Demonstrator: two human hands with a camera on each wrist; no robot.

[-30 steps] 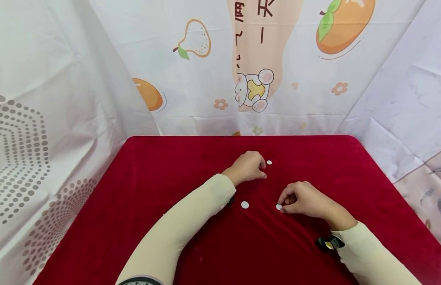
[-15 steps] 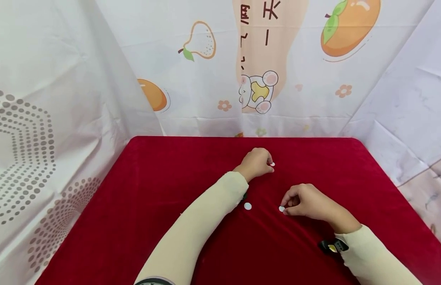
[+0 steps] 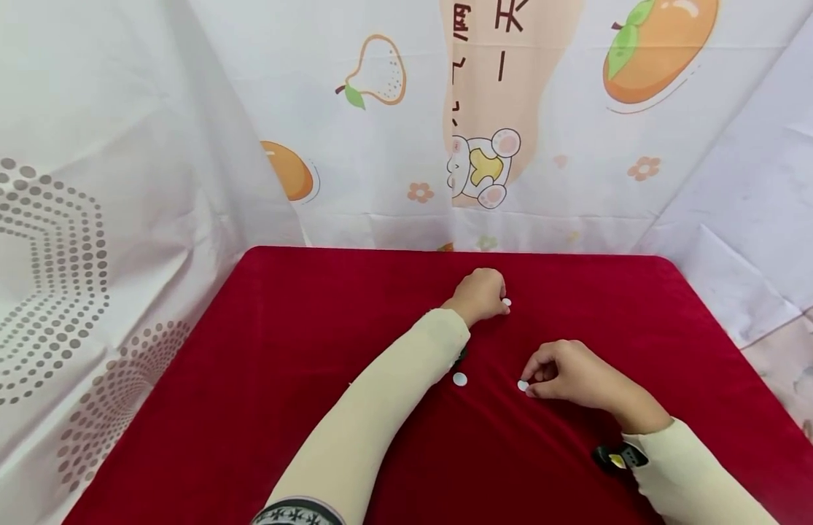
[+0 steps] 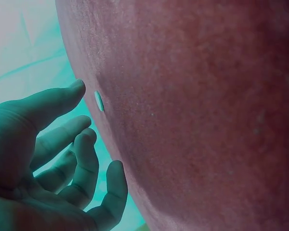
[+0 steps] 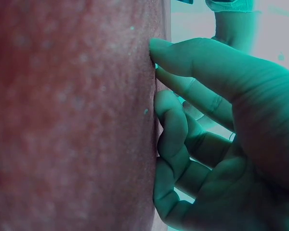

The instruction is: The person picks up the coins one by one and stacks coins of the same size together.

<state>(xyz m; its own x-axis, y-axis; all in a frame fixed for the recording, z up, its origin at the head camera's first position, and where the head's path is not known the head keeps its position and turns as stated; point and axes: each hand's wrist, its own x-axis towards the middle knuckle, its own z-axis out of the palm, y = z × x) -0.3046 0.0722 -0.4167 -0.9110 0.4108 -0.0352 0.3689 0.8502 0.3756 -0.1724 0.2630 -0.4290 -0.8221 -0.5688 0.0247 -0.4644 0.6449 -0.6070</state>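
Since the earlier frames the left hand [image 3: 480,295] has been carried a little farther across the bench [image 3: 301,379], so that its fingertips are now set just beside the far white disc [image 3: 507,302], which a second ago lay clear of them. The right hand [image 3: 563,372] has stayed in place at the near white disc [image 3: 523,385].

Much is hard to make out. In the left wrist view the far disc [image 4: 99,101] is seen only edge-on, and whether the fingertip [image 4: 76,87] actually touches it cannot be told. In the right wrist view the near disc is hidden behind the fingers [image 5: 173,120], so whether it is pinched or merely touched cannot be told. The lower forearms are cut off by the frame.

The left hand's fingers are seen loosely curled and spread, with nothing held between them. The right hand's fingers are curled, their tips pressed down onto the red cloth at the disc.

A third white disc [image 3: 460,378] lies untouched on the cloth between the two arms, just right of the left sleeve [image 3: 380,408]. A fruit-printed curtain [image 3: 445,109] hangs behind the bench.
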